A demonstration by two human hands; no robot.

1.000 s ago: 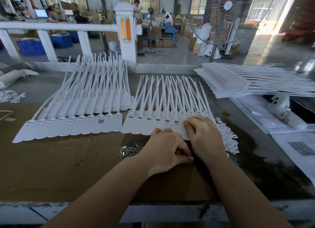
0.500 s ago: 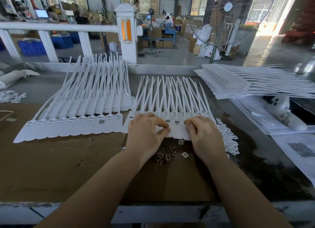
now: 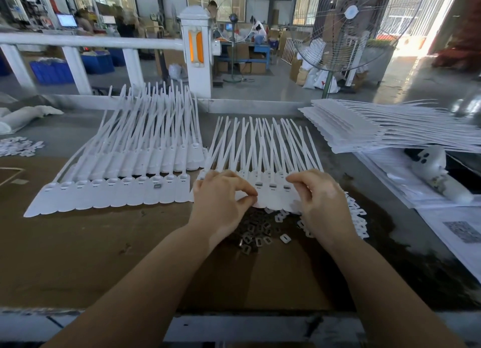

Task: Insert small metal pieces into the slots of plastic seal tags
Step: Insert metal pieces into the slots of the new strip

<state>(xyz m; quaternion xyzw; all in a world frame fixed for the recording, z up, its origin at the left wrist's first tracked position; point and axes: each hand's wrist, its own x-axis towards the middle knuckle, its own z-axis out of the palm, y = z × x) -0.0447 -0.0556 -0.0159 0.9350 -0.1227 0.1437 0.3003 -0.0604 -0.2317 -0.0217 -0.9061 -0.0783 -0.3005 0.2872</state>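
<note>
A row of white plastic seal tags [image 3: 270,195] lies fanned out in front of me, and three of their slots show dark metal inserts. My left hand [image 3: 221,201] hovers over the row's left part, thumb and forefinger pinched together at a tag's lower edge, seemingly on a small metal piece that is mostly hidden. My right hand [image 3: 318,199] grips the right end of the row, curled fingertips on a tag head. Just below the tags, between my wrists, is a pile of small metal pieces [image 3: 256,234].
A second, longer row of tags [image 3: 117,194] lies to the left on brown cardboard [image 3: 78,256]. A tall stack of tags [image 3: 377,131] sits at the right rear, with papers and a white bottle [image 3: 440,175] nearby. Small white plastic bits [image 3: 360,217] lie beside my right hand. A fan [image 3: 346,27] stands behind the table.
My left hand has left the pile of metal pieces and moved up and left onto the tag row with its fingers pinched. My right hand has stayed on the tags.
</note>
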